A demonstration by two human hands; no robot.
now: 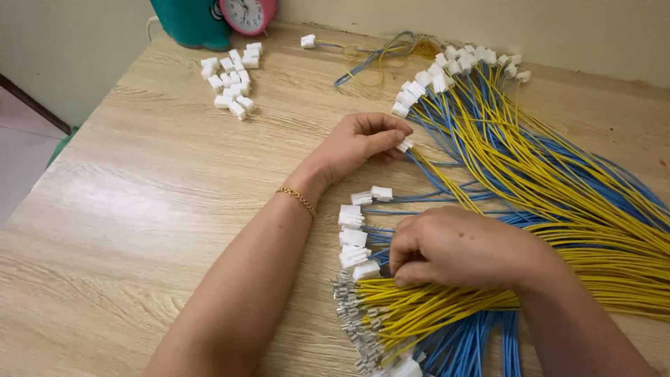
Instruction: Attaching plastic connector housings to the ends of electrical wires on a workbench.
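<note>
Our worktop (139, 209) is pale wood grain, and it carries everything here. Across its right half we have a big fan of yellow and blue wires (558, 188), running from the far edge down toward us. Most of those at the far end are tipped with white plugs (447, 66); the near ends show bare metal terminals (352, 314), bunched just below our right hand.

Our left hand (359, 143) reaches over from the left, a gold bracelet (296, 197) at the wrist. Its grip is pressed together — thumb and fingers pinching one small white plug (405, 144) that sits on a wire at the edge of the fan.

Our right hand (453, 248) lies knuckles-up on the yellow bundle, fingers curled under; we cannot tell whether they hold a wire or only press on it.

Between the two hands a short column of plugged wires (356, 237) lies side by side on the wood.

At the far left a loose heap of white housings (234, 80) sits well apart from the wires. Behind it stand a teal object (188, 21) and a pink clock (246, 14) — both cut off by the top edge.
</note>
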